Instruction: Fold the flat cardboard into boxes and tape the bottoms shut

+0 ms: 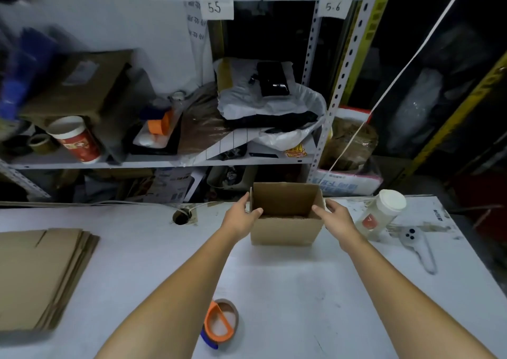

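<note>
An assembled brown cardboard box (pixel 285 231) stands upright and open-topped on the white table, far from me, near the table's back edge. My left hand (pixel 241 216) grips its left wall, thumb inside the opening. My right hand (pixel 333 216) holds the right wall the same way. A stack of flat cardboard (pixel 41 273) lies at the table's left edge. A roll of tape in an orange dispenser (pixel 220 321) rests on the table near me, between my forearms.
A white-lidded cup (pixel 381 211) and a white controller (pixel 417 244) sit right of the box. A cable hole (pixel 181 217) opens in the table (pixel 288 290) to the left. Cluttered metal shelves (pixel 164 163) rise behind the table.
</note>
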